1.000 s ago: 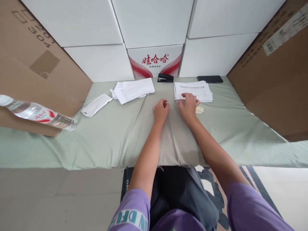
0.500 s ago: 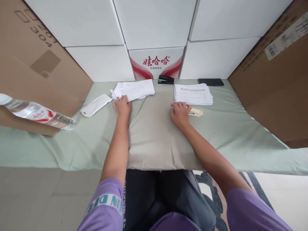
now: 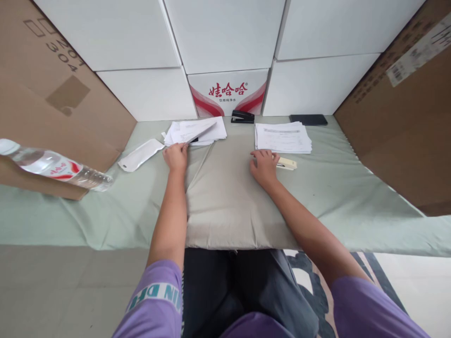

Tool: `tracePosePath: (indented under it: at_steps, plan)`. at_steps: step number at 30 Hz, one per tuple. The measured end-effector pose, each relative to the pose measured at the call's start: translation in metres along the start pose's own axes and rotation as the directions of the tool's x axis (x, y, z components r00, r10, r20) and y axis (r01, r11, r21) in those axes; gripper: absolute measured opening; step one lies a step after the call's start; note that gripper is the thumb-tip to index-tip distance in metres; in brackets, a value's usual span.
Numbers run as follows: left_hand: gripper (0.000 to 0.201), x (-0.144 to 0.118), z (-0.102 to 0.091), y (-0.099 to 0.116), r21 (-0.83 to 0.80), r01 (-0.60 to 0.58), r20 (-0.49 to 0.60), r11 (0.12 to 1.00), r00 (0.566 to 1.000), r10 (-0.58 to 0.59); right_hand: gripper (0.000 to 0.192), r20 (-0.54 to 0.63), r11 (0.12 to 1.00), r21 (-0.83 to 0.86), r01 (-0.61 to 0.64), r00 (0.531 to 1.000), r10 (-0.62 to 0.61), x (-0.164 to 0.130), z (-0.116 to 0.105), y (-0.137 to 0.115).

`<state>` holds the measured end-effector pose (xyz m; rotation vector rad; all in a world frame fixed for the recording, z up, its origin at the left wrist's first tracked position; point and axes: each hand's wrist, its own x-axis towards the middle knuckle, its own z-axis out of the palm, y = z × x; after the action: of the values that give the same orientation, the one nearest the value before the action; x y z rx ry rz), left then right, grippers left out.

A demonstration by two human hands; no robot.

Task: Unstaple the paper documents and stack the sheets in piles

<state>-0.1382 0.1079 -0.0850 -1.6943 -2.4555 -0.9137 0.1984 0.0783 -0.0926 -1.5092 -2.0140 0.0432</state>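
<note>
My left hand pinches the near edge of a paper sheet and lifts part of it off the left stack of papers. The raised sheet slants upward, and a small dark patch shows beneath it. My right hand lies with curled fingers over the left end of a cream stapler, whose right end sticks out beside it; the covered part is hidden. Just beyond that hand is the right stack of printed papers.
A black stapler and a dark phone lie at the back. On the left are a white pouch and a tilted water bottle. Cardboard boxes flank the cloth-covered table; white boxes stand behind.
My left hand has shifted slightly left and closed on the top sheet, which now rises from the left stack. My right hand has stayed in place over the cream stapler.
</note>
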Motion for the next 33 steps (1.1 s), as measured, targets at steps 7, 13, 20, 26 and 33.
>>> tracePosePath:
  at_steps: [7, 13, 20, 26, 33]
  plan:
    - [0.038, 0.004, 0.002, -0.002, -0.075, 0.012, -0.081, 0.997, 0.997, -0.018, 0.03, 0.029, 1.0, -0.014, -0.007, 1.0, 0.008, 0.0, -0.001, -0.001]
    - [0.031, 0.008, 0.004, -0.009, -0.158, -0.019, -0.171, 0.987, 0.985, -0.008, 0.03, 0.011, 1.0, -0.007, -0.004, 1.0, 0.004, 0.001, 0.001, 0.001]
    - [0.027, 0.0, 0.001, 0.002, -0.154, -0.068, -0.082, 0.986, 0.995, 0.056, 0.029, 0.026, 1.0, -0.004, -0.004, 1.0, 0.004, 0.002, 0.0, 0.001]
    - [0.052, -0.006, 0.001, 0.012, -0.077, 0.183, -0.102, 0.98, 0.976, -0.191, 0.029, 0.006, 1.0, 0.008, -0.003, 1.0, 0.003, 0.001, 0.001, 0.001]
    - [0.045, 0.005, 0.01, -0.01, -0.321, 0.264, -0.056, 0.909, 0.953, -0.297, 0.029, -0.083, 0.999, 0.034, -0.019, 0.996, 0.022, 0.005, -0.01, 0.004]
